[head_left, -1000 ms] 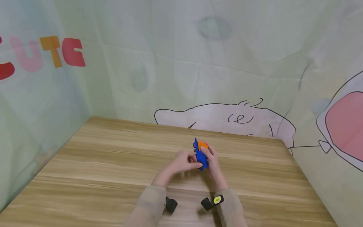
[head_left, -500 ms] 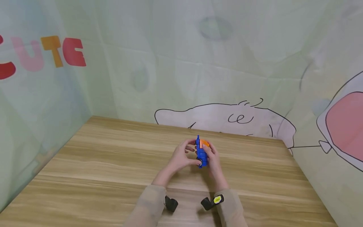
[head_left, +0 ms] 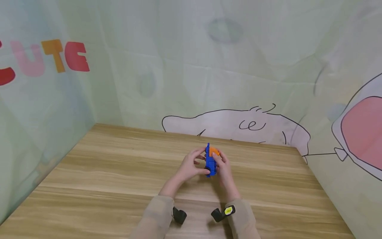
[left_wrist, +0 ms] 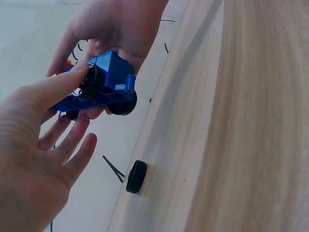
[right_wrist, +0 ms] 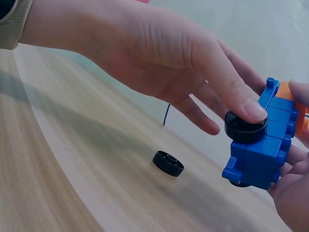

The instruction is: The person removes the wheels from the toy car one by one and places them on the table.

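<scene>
Toy truck (head_left: 210, 163) held between two hands above the tabletop

A pale green cloth backdrop (head_left: 134, 76) fills the upper part of the head view, printed with large colourful letters (head_left: 53, 56), a white cartoon outline (head_left: 226, 122) and a pink balloon (head_left: 364, 132). Below it spreads the wood-grained tabletop (head_left: 104, 172). Two forearms in beige sleeves (head_left: 156, 212) come in from the near side.

The left hand (head_left: 188, 168) holds the truck from its left side: its thumb rests on a black wheel at the near end, its index finger reaches the far end, and the other fingers spread loosely beside the truck. The right hand (head_left: 225, 168) grips the truck from the opposite side, its thumb against the orange part.

The truck, blue with that orange section (head_left: 213, 151) at the far end, is clear of the tabletop, its length pointing away from the person. A small black camera (head_left: 179, 215) sits at each cuff; the one on the right bears a yellow label (head_left: 228, 210).

The mounted wheel (right_wrist: 239, 133) under the left thumb is one of several on the truck. A loose wheel (right_wrist: 168, 163) lies flat on the tabletop, well apart from the truck, near the edge by the backdrop.
</scene>
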### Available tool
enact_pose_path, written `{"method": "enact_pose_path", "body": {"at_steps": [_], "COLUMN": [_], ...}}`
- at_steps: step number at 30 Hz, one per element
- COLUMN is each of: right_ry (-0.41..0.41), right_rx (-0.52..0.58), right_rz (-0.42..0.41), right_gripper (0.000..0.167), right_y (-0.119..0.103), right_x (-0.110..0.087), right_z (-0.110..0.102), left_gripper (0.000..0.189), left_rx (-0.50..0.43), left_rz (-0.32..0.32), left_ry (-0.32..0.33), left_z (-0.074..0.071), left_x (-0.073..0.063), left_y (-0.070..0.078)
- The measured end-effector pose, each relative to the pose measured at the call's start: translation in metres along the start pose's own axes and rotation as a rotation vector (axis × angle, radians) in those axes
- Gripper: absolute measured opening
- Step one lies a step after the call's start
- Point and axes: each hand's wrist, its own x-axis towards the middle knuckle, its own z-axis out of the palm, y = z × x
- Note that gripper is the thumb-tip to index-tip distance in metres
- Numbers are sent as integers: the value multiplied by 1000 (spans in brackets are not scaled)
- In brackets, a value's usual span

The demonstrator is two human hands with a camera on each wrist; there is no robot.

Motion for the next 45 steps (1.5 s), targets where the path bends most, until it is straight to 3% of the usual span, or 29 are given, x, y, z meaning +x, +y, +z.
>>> {"method": "enact_pose_path", "body": {"at_steps": [7, 18, 28, 37, 45], "right_ry": [44, 49, 50, 42, 7], "right_rx": [-4, 41, 107, 45, 58], "right_rz": [20, 9, 32, 29, 13], "right_gripper": [50, 47, 29, 44, 31], "right_y": [3, 5, 4, 7, 5], "right_x": [1, 0, -1, 0, -1], "right_z": [1, 1, 4, 7, 6], "left_gripper": [72, 74, 74, 73, 77], "left_rx": [-26, -157, -134, -82, -104], "left_rz": [-15, -8, -25, -49, -42], "left_ry": [-7, -10, -57, -47, -42], "left_z": [3, 2, -2, -4, -6], "left_x": [0, 1, 0, -2, 0], "left_y": [-1, -3, -4, -3, -2]}}
